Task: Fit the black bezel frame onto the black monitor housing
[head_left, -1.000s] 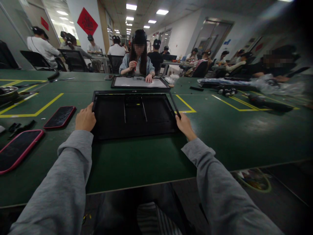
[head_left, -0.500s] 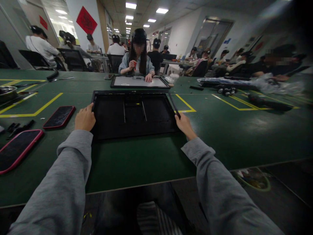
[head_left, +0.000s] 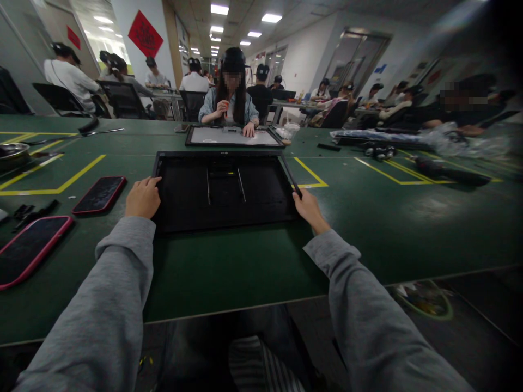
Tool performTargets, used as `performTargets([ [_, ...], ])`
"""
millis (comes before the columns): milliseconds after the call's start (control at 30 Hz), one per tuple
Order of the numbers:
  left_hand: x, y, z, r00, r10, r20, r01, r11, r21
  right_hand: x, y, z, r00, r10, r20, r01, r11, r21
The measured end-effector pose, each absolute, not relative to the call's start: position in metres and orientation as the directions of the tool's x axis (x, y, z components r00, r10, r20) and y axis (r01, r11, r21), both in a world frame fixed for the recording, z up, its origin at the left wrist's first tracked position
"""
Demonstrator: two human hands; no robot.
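A shallow black monitor housing (head_left: 183,190) lies before me on the green table, its hollow inside facing up. Two thin metallic lines run along its middle, with a recess between them. My left hand (head_left: 142,197) grips the housing's left edge, index finger stretched along the rim; the thumb is mostly hidden. On the opposite side, my right hand (head_left: 308,208) is closed around the right edge near its front corner, where a narrow black strip of the frame meets the fingers. How the undersides of both hands bear on the housing is hidden.
Two red-rimmed phones, one farther (head_left: 100,195) and one nearer (head_left: 32,250), lie on the left. Across the table (head_left: 245,277), a person holds a red-handled tool over a flat panel (head_left: 204,136). A cup (head_left: 289,132) and plastic wrapping (head_left: 445,139) are farther right.
My left index finger has straightened slightly along the rim. The housing and my right hand stay almost where they were.
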State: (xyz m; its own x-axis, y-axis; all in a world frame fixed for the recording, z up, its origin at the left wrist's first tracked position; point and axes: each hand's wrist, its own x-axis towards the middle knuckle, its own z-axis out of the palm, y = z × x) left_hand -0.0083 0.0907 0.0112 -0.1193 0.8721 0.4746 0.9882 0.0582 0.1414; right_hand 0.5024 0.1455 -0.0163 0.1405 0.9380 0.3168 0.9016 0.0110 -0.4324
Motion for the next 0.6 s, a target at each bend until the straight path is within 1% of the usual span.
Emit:
performTargets([
  [233, -0.0086, 0.0908, 0.0108, -0.098, 0.875, 0.474, 0.991, 0.042, 0.127, 0.4987, 0.1416, -0.0102, 0.151, 0.944, 0.294, 0.899, -0.008, -0.437],
  [433, -0.0056, 0.0877, 0.015, -0.09, 0.886, 0.454, 0.991, 0.036, 0.126, 0.4981, 0.1414, -0.0099, 0.144, 0.947, 0.287, 0.911, -0.014, -0.412],
  [600, -0.004, 0.0865, 0.0178, -0.076, 0.89, 0.45, 0.995, 0.037, 0.095, 0.4994, 0.1423, -0.0111, 0.14, 0.946, 0.292, 0.912, -0.009, -0.41],
])
